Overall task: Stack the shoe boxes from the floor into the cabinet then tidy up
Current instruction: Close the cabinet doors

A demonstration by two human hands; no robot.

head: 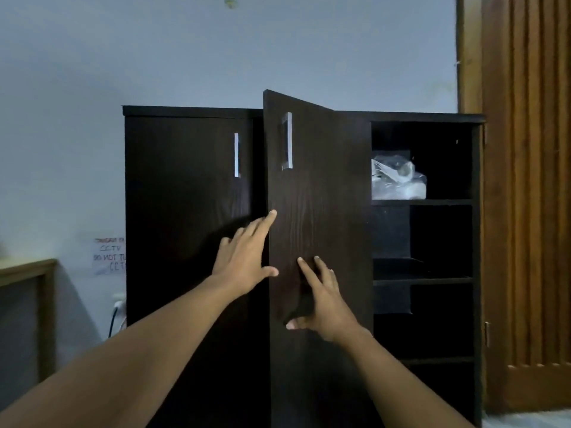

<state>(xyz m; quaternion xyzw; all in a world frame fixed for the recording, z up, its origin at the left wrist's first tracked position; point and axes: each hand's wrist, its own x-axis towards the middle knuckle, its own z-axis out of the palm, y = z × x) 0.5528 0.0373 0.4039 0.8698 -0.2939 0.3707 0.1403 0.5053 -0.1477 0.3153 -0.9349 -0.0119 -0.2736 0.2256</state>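
Against the half-open cabinet door (321,211), both hands' fingers (309,267) spread flat, grasping nothing.

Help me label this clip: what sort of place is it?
Probably a room in a home: a dark wooden cabinet against a plain wall, a ribbed wooden door beside it, and a CCTV notice.

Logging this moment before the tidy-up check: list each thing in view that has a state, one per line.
Right cabinet door: partly open, swung outward.
Left cabinet door: shut.
Left hand: open, fingers spread at the right door's free edge.
Right hand: open, flat against the right door's face.
Plastic bag: crumpled, on the top shelf.
Lower shelves: too dark to tell the contents.
Wooden room door: shut.
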